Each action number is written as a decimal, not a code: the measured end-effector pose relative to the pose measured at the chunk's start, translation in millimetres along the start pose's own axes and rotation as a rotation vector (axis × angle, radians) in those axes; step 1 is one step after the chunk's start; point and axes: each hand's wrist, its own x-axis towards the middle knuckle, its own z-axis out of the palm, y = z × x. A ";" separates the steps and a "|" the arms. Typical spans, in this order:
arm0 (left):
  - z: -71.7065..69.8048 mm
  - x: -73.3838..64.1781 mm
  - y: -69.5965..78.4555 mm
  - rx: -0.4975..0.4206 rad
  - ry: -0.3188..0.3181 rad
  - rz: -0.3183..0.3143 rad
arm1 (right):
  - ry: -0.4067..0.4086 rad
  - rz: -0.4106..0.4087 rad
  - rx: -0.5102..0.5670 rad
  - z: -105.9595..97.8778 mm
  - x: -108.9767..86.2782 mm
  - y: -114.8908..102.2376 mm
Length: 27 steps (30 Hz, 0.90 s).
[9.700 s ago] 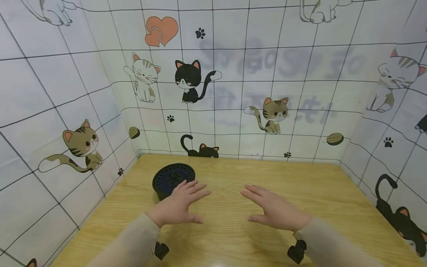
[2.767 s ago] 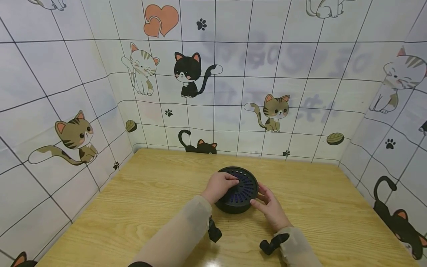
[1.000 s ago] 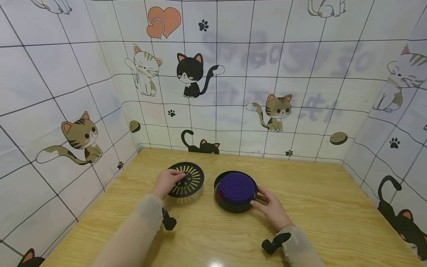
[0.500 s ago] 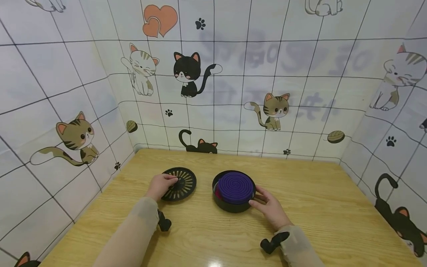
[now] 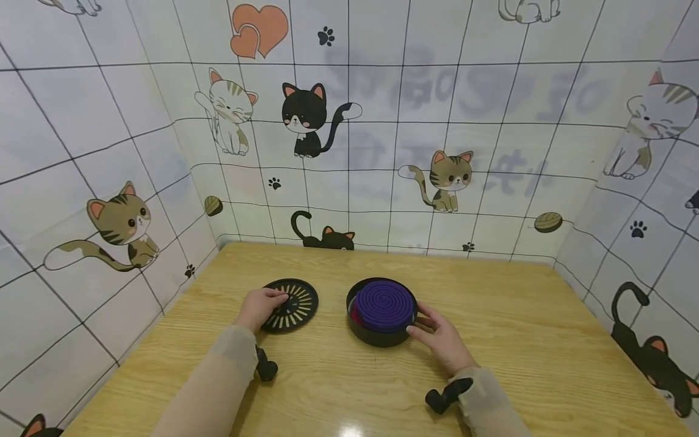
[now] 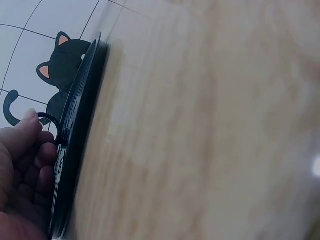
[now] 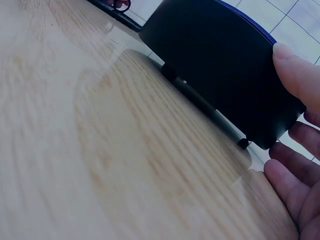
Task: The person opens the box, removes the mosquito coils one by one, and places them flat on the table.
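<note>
My left hand [image 5: 258, 308] pinches the small ring handle [image 6: 59, 131] of a black, round slotted lid [image 5: 301, 308], which lies low at the tabletop left of centre. To its right stands the black, round mosquito coil holder [image 5: 377, 337], uncovered. A thick stack of purple mosquito coils [image 5: 384, 305] fills it, the spiral showing on top, with a bit of red [image 5: 356, 314] at the left inside. My right hand [image 5: 445, 343] grips the holder's right side, thumb near the rim in the right wrist view. Short feet [image 7: 169, 71] hold its base slightly above the wood.
The light wooden table [image 5: 491, 340] is bordered at the back and both sides by a white grid-lined wall covering [image 5: 377, 200] printed with cats. A black wrist camera mount [image 5: 266, 366] hangs below the left cuff, another mount [image 5: 449, 396] below the right.
The lid was first lifted off the holder and carried left; over the last second it came down to the table. The right hand has kept its grip on the holder.
</note>
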 end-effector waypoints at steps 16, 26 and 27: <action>-12.4 -4.0 12.2 -0.035 0.003 0.058 | -0.001 0.003 -0.011 0.6 4.8 4.4; 25.0 -35.8 60.1 -0.223 0.078 0.101 | -0.001 0.016 -0.002 -0.8 2.2 2.9; 32.1 -38.6 61.5 -0.243 0.067 0.109 | -0.002 0.014 -0.006 -0.9 1.9 2.8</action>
